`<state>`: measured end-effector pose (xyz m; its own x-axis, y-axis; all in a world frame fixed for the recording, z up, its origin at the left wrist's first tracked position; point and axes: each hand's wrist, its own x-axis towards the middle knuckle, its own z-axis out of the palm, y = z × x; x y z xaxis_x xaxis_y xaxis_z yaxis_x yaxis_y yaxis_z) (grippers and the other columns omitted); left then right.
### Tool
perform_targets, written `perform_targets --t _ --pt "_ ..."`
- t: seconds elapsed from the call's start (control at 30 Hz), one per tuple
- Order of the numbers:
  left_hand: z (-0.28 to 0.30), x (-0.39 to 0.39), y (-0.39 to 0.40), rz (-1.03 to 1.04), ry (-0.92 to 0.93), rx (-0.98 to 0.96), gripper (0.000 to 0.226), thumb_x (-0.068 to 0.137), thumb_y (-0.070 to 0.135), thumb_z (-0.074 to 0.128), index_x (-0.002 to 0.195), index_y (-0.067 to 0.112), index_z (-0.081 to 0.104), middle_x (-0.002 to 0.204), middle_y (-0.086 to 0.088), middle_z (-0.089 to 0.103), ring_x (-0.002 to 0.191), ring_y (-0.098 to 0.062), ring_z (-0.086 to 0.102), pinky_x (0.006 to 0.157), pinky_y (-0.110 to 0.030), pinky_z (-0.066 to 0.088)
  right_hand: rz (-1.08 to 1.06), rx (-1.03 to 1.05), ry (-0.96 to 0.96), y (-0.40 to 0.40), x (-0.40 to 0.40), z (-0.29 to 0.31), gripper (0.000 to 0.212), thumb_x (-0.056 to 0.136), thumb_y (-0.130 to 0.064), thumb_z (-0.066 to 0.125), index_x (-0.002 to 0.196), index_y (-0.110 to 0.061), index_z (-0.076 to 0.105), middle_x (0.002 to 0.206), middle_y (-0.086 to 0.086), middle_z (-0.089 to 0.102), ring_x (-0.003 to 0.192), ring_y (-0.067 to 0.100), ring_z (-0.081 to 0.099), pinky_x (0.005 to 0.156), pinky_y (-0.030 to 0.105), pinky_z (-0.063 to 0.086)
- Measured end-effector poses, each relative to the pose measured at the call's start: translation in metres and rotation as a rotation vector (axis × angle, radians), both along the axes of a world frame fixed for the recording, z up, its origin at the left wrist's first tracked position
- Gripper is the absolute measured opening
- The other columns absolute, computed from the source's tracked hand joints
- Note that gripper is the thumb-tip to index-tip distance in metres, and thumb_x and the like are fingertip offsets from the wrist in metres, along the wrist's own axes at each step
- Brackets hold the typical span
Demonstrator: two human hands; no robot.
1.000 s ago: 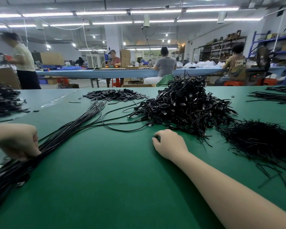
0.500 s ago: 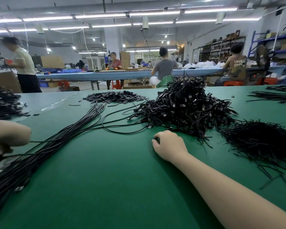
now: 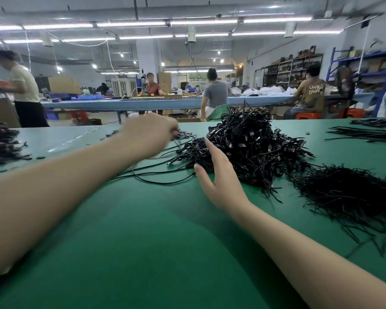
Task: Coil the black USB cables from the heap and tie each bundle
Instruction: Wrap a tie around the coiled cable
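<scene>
A tall heap of tangled black USB cables (image 3: 250, 148) sits on the green table (image 3: 143, 241), right of centre. My right hand (image 3: 218, 177) lies open against the heap's near left side, fingers straight and touching the cables. My left hand (image 3: 149, 134) is stretched far forward and blurred, its fingertips at a small pile of flat black ties (image 3: 185, 135) behind the heap's left edge. Its grip is not clear. A few loose cables (image 3: 161, 182) run across the table between my arms. My left forearm hides the long straight cable bunch.
A spread of thin black wire ties (image 3: 348, 195) lies at the right. Dark cable bundles (image 3: 0, 143) sit at the far left edge, and more cables (image 3: 366, 134) at the far right. Beyond the table, people work at a long blue bench (image 3: 165, 103).
My left hand left the long cable bunch at the near left and swung forward to the far pile of ties. My right hand uncurled from a fist and moved up onto the heap.
</scene>
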<state>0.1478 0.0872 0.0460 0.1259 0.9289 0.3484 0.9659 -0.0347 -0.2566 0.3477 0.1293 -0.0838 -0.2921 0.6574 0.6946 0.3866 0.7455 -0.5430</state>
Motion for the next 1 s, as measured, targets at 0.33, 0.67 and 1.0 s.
perform_targets --t 0.33,0.67,1.0 --pt "-0.042 0.102 0.041 -0.191 -1.388 -0.553 0.012 0.098 0.027 0.055 0.105 0.019 0.06 0.07 0.004 0.059 0.049 -0.007 0.045 0.041 -0.019 0.034 -0.222 -0.316 0.376 0.05 0.072 0.04 0.024 0.095 -0.041 0.053 0.081 -0.028 0.067 0.053 -0.01 0.051 0.044 0.008 0.041 0.046 0.027 0.039" --pt "-0.064 0.055 0.049 -0.458 -2.27 -0.414 0.027 0.074 0.02 0.071 0.1 0.014 0.068 0.083 0.003 0.068 0.067 -0.005 0.064 0.054 -0.013 0.051 -0.039 -0.567 0.302 0.034 0.047 0.022 0.029 0.098 -0.034 0.051 0.077 -0.019 0.066 0.047 -0.007 0.032 0.04 0.009 0.029 0.043 0.022 0.029" --pt "-0.029 0.041 0.038 -0.44 -2.375 -0.155 0.039 0.1 0.041 0.044 0.072 0.019 0.061 0.059 0.006 0.058 0.055 -0.011 0.059 0.059 -0.024 0.051 0.378 -0.864 0.039 0.013 0.03 0.012 0.027 0.096 -0.036 0.054 0.086 -0.017 0.07 0.054 -0.005 0.026 0.043 0.011 0.022 0.042 0.018 0.023"
